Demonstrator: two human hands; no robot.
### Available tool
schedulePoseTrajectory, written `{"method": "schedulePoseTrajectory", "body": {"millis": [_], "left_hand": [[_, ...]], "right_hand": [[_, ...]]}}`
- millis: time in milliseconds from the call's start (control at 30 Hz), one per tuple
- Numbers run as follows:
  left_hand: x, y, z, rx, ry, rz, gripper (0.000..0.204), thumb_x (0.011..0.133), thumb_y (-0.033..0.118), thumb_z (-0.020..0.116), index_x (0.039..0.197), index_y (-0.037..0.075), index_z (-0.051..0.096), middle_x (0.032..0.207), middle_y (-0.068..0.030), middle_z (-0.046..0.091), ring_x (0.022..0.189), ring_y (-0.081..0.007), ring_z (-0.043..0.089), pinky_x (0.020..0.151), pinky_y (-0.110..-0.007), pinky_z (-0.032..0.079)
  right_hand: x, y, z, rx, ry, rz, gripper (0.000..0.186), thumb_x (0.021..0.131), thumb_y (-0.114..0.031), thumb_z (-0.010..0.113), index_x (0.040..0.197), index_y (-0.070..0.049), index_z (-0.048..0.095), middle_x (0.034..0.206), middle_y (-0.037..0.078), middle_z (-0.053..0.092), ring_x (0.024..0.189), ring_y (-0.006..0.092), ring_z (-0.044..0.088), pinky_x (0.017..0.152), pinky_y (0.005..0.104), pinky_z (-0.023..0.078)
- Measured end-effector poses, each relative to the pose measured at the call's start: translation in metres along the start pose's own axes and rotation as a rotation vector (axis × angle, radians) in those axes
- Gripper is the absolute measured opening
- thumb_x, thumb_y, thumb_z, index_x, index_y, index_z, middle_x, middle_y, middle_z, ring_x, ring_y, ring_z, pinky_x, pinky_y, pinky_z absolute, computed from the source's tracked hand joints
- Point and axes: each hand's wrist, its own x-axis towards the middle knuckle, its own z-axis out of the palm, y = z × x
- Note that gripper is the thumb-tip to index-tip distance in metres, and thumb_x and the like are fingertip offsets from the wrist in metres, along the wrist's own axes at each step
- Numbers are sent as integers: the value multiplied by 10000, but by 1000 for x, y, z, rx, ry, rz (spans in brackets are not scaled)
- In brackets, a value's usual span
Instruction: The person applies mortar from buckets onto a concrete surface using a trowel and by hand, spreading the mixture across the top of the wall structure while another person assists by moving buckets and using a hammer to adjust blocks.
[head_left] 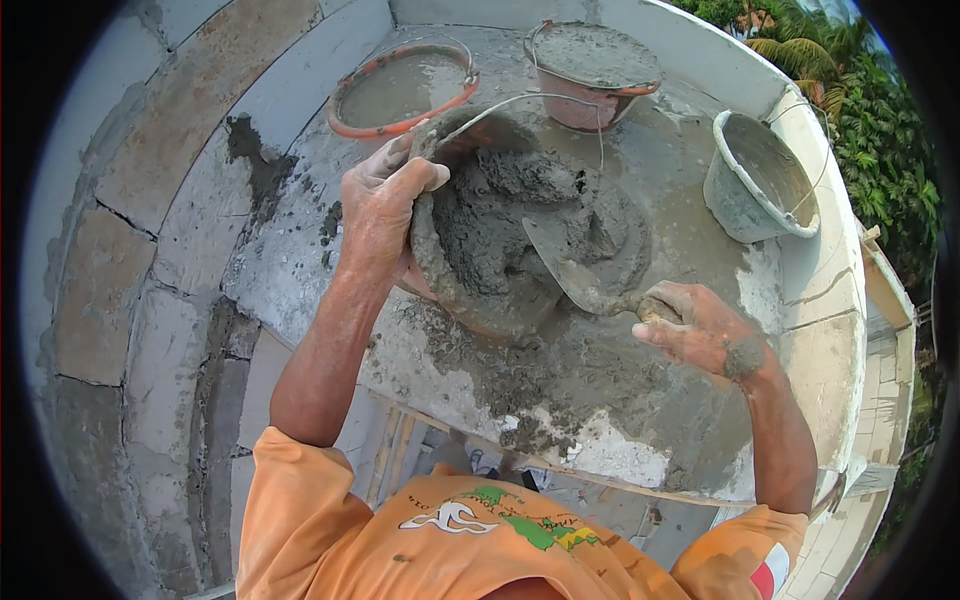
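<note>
The left hand (385, 195) grasps the near-left rim of a mortar-caked bucket (450, 300), its thumb over the edge. That bucket sits tilted toward the right on a smeared slab (615, 450), in front of the person, and thick grey mortar (495, 215) clings inside it and lies toward its right side. Its thin wire handle (535, 97) arches over the far side. The right hand (695, 325) is closed around the handle of a trowel (565, 265), whose blade points up and left over the mortar; a grey smear marks the wrist. Beyond the tilted bucket stand an orange-rimmed bucket (380, 131) holding greyish liquid and a reddish bucket (580, 105) full of grey material; a pale grey bucket (735, 205) leans at the right, near the low wall (825, 290). Block masonry (190, 240) curves along the left, and green foliage (880, 160) shows past the wall.
</note>
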Motion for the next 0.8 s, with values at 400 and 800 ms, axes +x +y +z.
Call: {"method": "schedulePoseTrajectory", "body": {"millis": [400, 800], "left_hand": [[-4, -12, 19, 262, -142, 51, 712, 719, 161, 720, 1315, -166, 507, 1180, -241, 631, 1045, -211, 611, 931, -297, 465], [-4, -20, 34, 295, -158, 119, 609, 742, 19, 640, 1333, -94, 544, 1334, -212, 568, 1195, -198, 562, 1011, -307, 431]], "right_hand": [[15, -47, 10, 203, -368, -129, 411, 850, -315, 740, 1037, 14, 581, 776, 63, 599, 564, 118, 588, 490, 266, 491], [60, -5, 59, 272, -434, 90, 435, 878, -412, 710, 908, -6, 556, 718, 32, 525, 524, 128, 567, 424, 281, 459]]}}
